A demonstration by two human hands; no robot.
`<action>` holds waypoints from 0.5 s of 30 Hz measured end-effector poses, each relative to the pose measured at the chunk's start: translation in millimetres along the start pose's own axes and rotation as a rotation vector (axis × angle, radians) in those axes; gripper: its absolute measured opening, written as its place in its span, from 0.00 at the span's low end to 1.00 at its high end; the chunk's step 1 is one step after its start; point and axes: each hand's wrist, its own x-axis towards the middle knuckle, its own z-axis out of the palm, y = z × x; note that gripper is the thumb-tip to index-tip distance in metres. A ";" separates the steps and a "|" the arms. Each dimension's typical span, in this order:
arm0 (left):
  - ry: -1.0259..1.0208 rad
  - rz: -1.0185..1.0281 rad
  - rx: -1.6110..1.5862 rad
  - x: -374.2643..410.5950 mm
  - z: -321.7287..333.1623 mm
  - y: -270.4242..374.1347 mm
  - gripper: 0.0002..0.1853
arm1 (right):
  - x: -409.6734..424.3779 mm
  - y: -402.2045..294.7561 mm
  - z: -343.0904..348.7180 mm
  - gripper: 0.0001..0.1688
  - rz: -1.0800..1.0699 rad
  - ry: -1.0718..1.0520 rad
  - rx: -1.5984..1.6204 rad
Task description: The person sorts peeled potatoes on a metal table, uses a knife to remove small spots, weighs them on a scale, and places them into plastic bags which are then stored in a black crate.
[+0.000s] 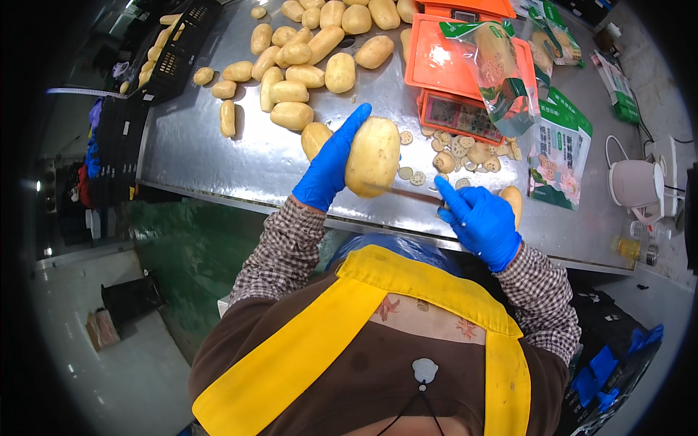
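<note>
My left hand [330,163], in a blue glove, grips a large lotus root segment [373,155] and holds it upright over the steel table. A knife is in my gloved right hand [474,220]. Its blade [406,194] meets the lower end of the segment. Beyond my hands lie cut lotus root slices and end pieces [469,152], several showing round holes. Another lotus root [315,140] is partly hidden behind my left hand, and one more [511,203] lies beside my right. The knife's handle is hidden in my fingers.
Many whole lotus roots [297,71] lie on the steel table [185,141]. An orange scale [444,60] bears a filled plastic bag [499,76]. Printed pouches [559,150] and a pink electric kettle [635,185] stand to the right. A black crate [174,60] holds more roots at the left.
</note>
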 end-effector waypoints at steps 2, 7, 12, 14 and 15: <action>0.049 0.021 0.032 -5.4 9.1 3.1 0.30 | 9.9 10.5 0.3 0.29 0.063 0.096 0.065; 0.013 -0.031 -0.047 -6.3 11.5 10.6 0.30 | -0.6 -1.2 4.1 0.29 -0.053 -0.080 0.082; -0.003 -0.071 -0.191 -2.3 9.6 13.0 0.32 | -6.3 9.4 23.8 0.26 0.099 0.140 0.390; 0.003 -0.060 -0.265 5.5 -0.6 10.5 0.33 | -20.1 7.2 38.8 0.24 0.310 0.077 0.542; 0.000 -0.051 -0.301 9.4 -6.5 8.7 0.33 | -30.0 6.2 51.5 0.23 0.354 0.070 0.511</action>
